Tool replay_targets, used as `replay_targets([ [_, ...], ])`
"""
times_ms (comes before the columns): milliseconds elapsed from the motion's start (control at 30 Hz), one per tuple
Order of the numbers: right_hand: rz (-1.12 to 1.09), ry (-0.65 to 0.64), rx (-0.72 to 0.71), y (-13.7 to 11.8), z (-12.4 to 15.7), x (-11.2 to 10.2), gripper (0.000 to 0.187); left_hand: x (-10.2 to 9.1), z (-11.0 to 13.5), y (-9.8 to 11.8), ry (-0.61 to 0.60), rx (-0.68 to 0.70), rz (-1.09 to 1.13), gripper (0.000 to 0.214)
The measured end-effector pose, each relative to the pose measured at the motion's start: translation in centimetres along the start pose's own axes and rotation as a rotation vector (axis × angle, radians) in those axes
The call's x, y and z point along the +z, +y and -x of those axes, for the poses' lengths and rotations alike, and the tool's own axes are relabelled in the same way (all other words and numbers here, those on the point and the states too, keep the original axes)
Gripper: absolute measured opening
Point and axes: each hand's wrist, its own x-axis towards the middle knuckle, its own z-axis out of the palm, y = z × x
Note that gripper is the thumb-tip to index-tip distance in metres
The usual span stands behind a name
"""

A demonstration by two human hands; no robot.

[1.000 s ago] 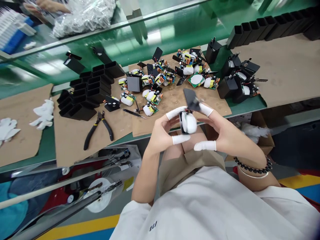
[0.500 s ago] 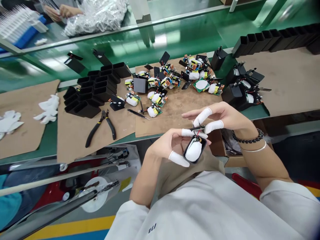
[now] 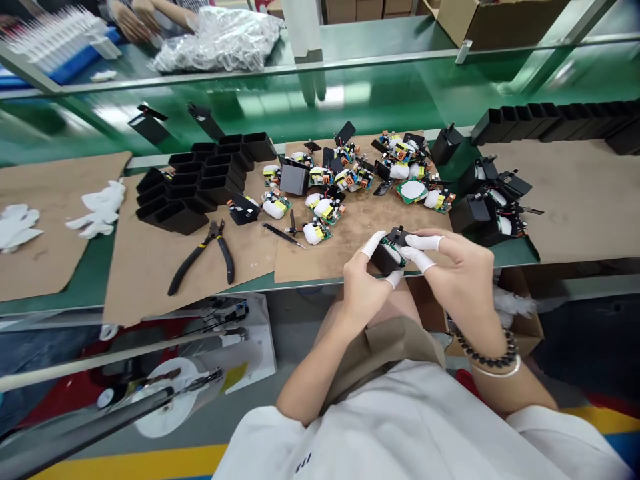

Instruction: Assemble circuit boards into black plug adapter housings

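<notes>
Between my hands, at the bench's front edge, is a black charger case [image 3: 383, 260] with a green circuit board and white filler showing in its opening. My left hand [image 3: 367, 287] grips the case from the left, thumb and finger on its sides. White finger cots cover the fingertips of both hands. My right hand [image 3: 457, 273] pinches the black end cap [image 3: 399, 236] at the top of the case; the cap sits tilted over the opening. Just beyond lie several loose circuit boards [image 3: 316, 232] with white filler and black caps attached.
Stacked empty black cases [image 3: 200, 180] stand at the left, with cutting pliers [image 3: 205, 257] before them. Tweezers [image 3: 284, 235] lie near the boards. Part-filled cases [image 3: 493, 200] stand at the right, below a row of cases [image 3: 545, 123]. White gloves [image 3: 100, 210] lie far left. Another person's hands [image 3: 135, 19] show across the bench.
Both hands have carried the case forward to the bench edge and turned it. The cap, formerly held off the case on its wires, is now against the opening, with my right fingers on it.
</notes>
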Motion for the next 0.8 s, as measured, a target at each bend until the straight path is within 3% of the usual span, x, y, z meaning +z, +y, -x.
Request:
replay_targets([
  [100, 0.140, 0.075, -0.036, -0.4, 1.3, 1.8, 0.013, 1.2, 0.0, -0.7, 0.052, 0.032, -0.016, 0.069],
  [233, 0.169, 0.067, -0.099, 0.2, 1.8, 3.2, 0.010, 0.9, 0.0, -1.2, 0.048, 0.068, -0.061, 0.069],
  [433, -0.137, -0.080, -0.032, 2.7, 2.2, 3.6, 0.020, -2.9, 0.7, -1.3, -0.041, 0.125, -0.243, 0.082],
  [567, -0.149, 0.084, -0.109, 2.8, 2.3, 3.6, 0.024, -6.2, 2.0, -1.0, 0.143, 0.208, -0.260, 0.081],
  [633, -0.135, 0.057, -0.109, 2.7, 2.3, 3.8, 0.021, -7.3, 2.4, -1.0, 0.212, 0.235, -0.262, 0.076],
  [700, -0.121, 0.046, -0.091, 2.7, 2.3, 4.2, 0.020, -7.8, 2.6, -1.1, 0.237, 0.219, -0.262, 0.071],
  [800, -0.113, 0.164, -0.101, 3.0, 2.7, 4.8, 0.026, -7.7, 2.5, -1.4, 0.217, 0.199, -0.238, 0.067],
])
